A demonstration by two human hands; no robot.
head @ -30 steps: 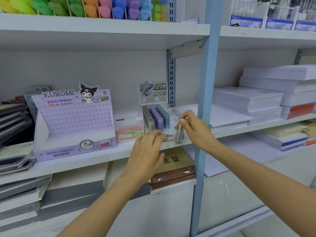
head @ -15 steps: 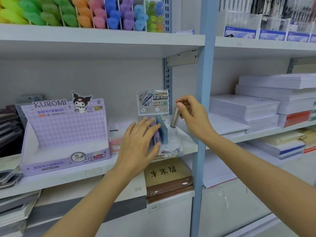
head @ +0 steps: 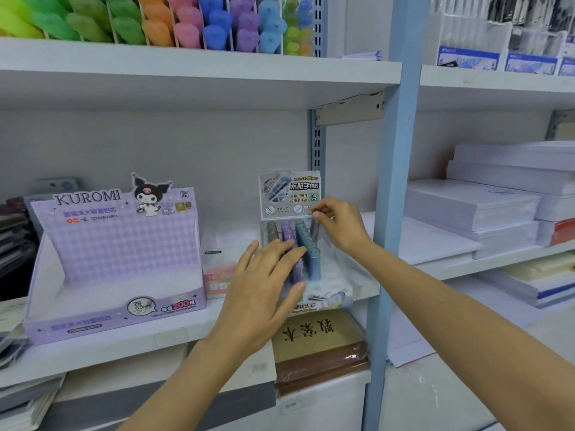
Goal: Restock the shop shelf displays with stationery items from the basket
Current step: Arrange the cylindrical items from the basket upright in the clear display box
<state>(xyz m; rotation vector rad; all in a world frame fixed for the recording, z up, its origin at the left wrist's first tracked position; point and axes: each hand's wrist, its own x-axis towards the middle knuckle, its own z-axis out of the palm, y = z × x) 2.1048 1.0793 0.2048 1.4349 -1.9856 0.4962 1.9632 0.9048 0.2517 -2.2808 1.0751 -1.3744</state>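
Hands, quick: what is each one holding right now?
Left hand: open, straight fingers resting on the purple and blue plastic tubes.
Right hand: pinches a slim grey cylindrical tube.

1. A purple KUROMI display box (head: 115, 244) stands at the left of the middle shelf (head: 93, 353).
2. Coloured markers (head: 186, 23) stand in rows on the upper shelf (head: 186, 66).
3. White paper stacks (head: 473, 213) lie to the right of the blue upright (head: 395, 181).
4. A brown-covered book (head: 317, 343) lies flat below the middle shelf.
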